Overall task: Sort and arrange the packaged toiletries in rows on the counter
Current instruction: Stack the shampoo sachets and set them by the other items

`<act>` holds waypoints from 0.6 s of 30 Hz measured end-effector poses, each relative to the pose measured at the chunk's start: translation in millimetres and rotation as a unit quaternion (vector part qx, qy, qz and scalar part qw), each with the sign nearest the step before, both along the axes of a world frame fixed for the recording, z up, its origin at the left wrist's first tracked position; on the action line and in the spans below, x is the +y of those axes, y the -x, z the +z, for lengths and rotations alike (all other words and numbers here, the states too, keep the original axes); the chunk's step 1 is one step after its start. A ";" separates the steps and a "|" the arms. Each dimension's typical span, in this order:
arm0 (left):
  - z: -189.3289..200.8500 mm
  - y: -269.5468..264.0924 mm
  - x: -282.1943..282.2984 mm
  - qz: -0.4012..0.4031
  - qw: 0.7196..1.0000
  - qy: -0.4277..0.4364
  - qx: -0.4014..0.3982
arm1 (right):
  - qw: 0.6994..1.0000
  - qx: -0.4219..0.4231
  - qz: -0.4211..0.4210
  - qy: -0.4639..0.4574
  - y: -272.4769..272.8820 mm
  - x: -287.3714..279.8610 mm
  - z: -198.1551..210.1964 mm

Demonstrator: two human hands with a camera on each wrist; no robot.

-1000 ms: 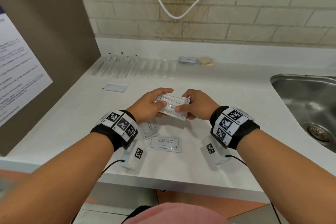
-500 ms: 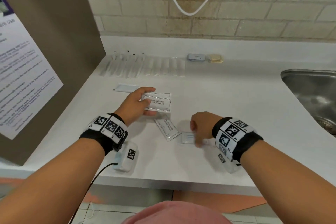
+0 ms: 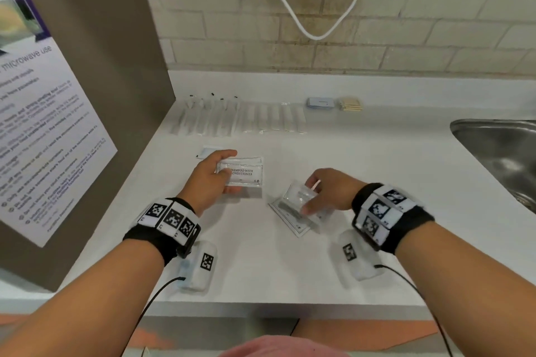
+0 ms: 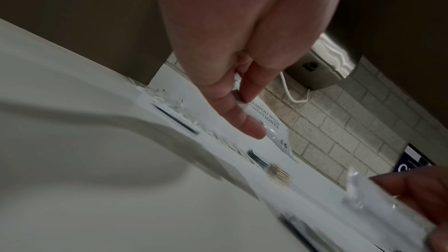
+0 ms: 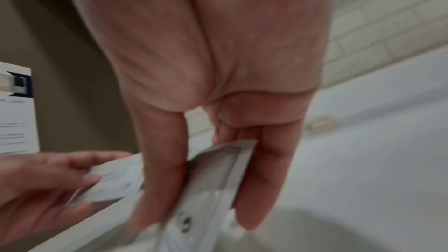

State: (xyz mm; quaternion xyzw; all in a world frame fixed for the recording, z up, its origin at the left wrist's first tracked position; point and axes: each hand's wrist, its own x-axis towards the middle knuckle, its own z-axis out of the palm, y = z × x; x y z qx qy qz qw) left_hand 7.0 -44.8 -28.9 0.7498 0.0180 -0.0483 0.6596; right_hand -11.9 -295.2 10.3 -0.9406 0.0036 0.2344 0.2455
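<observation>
Since the left hand pinches a small stack of sachets by its short edge and the right hand grips a clear packet, both left of the sink, they look light, floppy and slick, so edges seem the best grip, with another sachet lying under the packet and finished rows further back.

1. A steel sink sits at the right edge of the frame, set into my desk.
2. A white cable loops down the brick wall at upper centre.
3. A microwave-use notice hangs on the brown panel at left.
4. A grey wall unit shows in my left wrist view, upper right.
</observation>
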 end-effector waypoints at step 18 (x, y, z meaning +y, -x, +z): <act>2.7 -7.4 53.5 0.029 0.997 0.044 0.051 | 0.977 -0.119 0.141 -0.110 -57.3 122.8 -3.2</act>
